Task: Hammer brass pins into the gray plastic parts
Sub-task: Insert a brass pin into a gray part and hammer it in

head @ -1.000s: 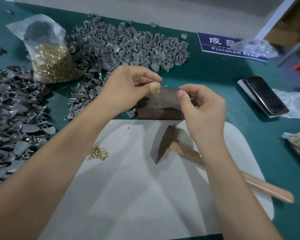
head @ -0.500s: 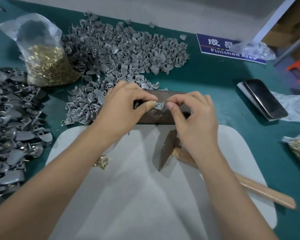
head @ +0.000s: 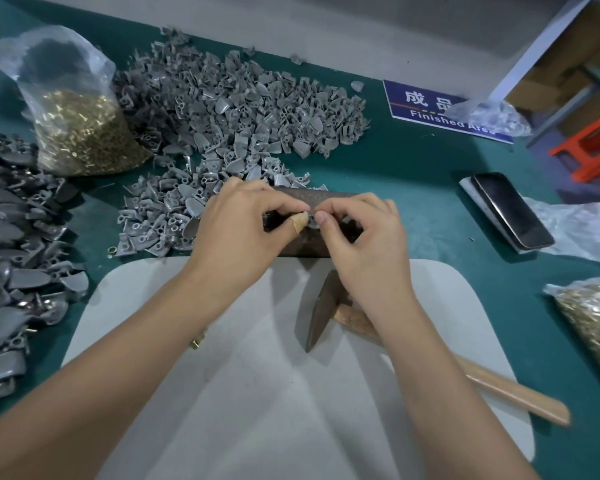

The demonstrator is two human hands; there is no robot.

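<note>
Over the rusty metal block [head: 321, 197], my left hand [head: 243, 233] and my right hand [head: 364, 237] meet fingertip to fingertip, both pinching one small gray plastic part [head: 313, 220]. A tan bandage wraps my left thumb. Whether a brass pin sits in the part is hidden by my fingers. The hammer [head: 321, 313] lies on the white mat [head: 257, 393] under my right wrist, its wooden handle running to the right. A few loose brass pins [head: 197, 341] peek out beside my left forearm.
A heap of gray parts [head: 236, 109] fills the back middle, darker parts [head: 18, 244] lie at the left. A bag of brass pins [head: 80, 129] stands back left, another bag [head: 596, 323] at the right edge. A phone [head: 510, 209] and a blue sign [head: 430, 109] lie to the right.
Both hands came down from above the block onto it, and their fingertips closed together on the gray part. The view shifted slightly closer.
</note>
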